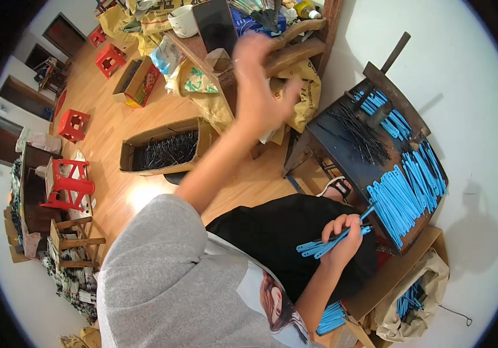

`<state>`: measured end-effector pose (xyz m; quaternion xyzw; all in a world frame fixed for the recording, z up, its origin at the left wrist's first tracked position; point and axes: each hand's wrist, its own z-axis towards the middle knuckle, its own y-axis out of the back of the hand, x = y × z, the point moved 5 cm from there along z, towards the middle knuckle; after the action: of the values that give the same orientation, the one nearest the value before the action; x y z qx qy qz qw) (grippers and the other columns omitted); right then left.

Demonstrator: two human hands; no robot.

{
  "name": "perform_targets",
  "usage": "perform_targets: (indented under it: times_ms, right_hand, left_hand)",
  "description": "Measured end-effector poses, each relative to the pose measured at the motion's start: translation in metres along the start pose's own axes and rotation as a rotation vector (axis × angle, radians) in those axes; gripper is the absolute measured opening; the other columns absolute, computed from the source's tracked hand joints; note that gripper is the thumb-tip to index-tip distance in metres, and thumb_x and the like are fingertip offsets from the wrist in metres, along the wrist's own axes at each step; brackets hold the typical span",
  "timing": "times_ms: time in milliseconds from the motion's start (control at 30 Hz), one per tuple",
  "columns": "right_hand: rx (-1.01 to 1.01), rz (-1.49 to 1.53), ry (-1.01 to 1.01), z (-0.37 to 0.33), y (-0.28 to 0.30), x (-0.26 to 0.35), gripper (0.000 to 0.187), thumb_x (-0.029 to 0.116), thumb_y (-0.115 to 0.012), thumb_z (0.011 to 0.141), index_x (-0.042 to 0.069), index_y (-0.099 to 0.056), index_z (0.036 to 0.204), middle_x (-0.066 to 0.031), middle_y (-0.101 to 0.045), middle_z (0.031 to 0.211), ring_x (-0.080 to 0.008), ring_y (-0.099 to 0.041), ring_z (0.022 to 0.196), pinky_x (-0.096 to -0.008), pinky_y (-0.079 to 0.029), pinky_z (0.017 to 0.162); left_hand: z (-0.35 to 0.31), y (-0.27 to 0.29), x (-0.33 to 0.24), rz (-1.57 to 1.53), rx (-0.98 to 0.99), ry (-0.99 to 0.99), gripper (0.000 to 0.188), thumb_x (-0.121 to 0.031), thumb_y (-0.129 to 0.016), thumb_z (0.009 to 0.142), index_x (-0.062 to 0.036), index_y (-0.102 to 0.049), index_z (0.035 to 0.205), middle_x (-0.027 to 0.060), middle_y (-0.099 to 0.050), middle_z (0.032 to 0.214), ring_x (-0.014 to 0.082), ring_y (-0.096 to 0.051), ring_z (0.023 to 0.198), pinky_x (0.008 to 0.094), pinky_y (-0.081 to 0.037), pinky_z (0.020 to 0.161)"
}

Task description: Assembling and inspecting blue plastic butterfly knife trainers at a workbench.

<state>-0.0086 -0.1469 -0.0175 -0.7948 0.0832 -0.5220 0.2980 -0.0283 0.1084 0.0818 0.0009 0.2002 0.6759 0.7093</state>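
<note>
R hand: your right hand (342, 235) is shut in a fist round a small bunch of flat blue plastic strips (323, 246) plus what looks like a thin dark rod; bunch sticks out both sides of the fist, over your lap in black cloth, just off the near-left edge of the surface.
L hand: your left hand (260, 78) is raised high, arm stretched up-left, motion-blurred; fingers look spread and loose, nothing seen in the grip, but blur means can't tell for sure.
Surface: dark slanted wooden board (342, 156) to your right, against the white wall.
On surface, right/near part: big heap of loose blue plastic strips (408, 185), reaching the right edge.
On surface, far-left part: pile of thin black rods (359, 136), w/ a few more blue strips beyond it near the far corner.
Floor, left: open cardboard box of black rods (165, 148) on wood floor, well apart from both hands.
Floor, far left: red plastic stools (69, 182).
Below surface, right: cardboard box lined w/ a bag (417, 296), more blue strips inside.
</note>
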Motion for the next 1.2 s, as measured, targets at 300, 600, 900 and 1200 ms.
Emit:
perform_targets:
  times_ms: [300, 600, 900, 1200]
  right_hand:
    - [-0.044, 0.047, 0.146, -0.008, 0.017, 0.035, 0.028, 0.029, -0.039, 0.087, 0.012, -0.035, 0.065, -0.0016, -0.031, 0.047, -0.0100, -0.028, 0.032, -0.0224, -0.026, 0.029]
    - [0.020, -0.014, 0.673, -0.027, 0.031, 0.087, 0.033, 0.023, -0.039, 0.088, 0.009, -0.031, 0.059, -0.0013, -0.027, 0.045, -0.0103, -0.029, 0.033, -0.0222, -0.028, 0.032]
    - [-0.018, -0.461, 0.682, -0.035, 0.020, 0.053, 0.029, 0.017, -0.048, 0.084, 0.005, -0.036, 0.061, -0.0043, -0.034, 0.047, -0.0141, -0.038, 0.038, -0.0273, -0.038, 0.040]
    - [-0.005, -0.348, 0.700, -0.037, 0.014, 0.055, 0.027, 0.021, -0.051, 0.083, 0.005, -0.039, 0.063, -0.0058, -0.039, 0.052, -0.0150, -0.041, 0.043, -0.0291, -0.039, 0.044]
  left_hand:
    - [-0.049, -0.039, -0.090, -0.679, 0.263, 0.168, 0.029, 0.003, -0.059, 0.065, -0.0007, -0.053, 0.093, 0.0112, -0.057, 0.090, 0.0231, -0.056, 0.083, 0.0294, -0.045, 0.067]
    - [-0.068, -0.052, -0.094, -0.748, 0.240, 0.185, 0.020, 0.006, -0.056, 0.067, -0.0005, -0.055, 0.085, 0.0105, -0.059, 0.078, 0.0229, -0.058, 0.069, 0.0286, -0.046, 0.059]
    - [-0.099, -0.053, -0.098, -0.792, 0.397, 0.329, 0.016, 0.007, -0.055, 0.067, -0.0009, -0.057, 0.081, 0.0108, -0.059, 0.076, 0.0231, -0.058, 0.068, 0.0287, -0.046, 0.060]
    - [-0.082, -0.046, -0.078, -0.661, 0.435, 0.311, 0.013, 0.007, -0.054, 0.069, -0.0012, -0.057, 0.079, 0.0107, -0.061, 0.080, 0.0205, -0.059, 0.074, 0.0270, -0.046, 0.064]
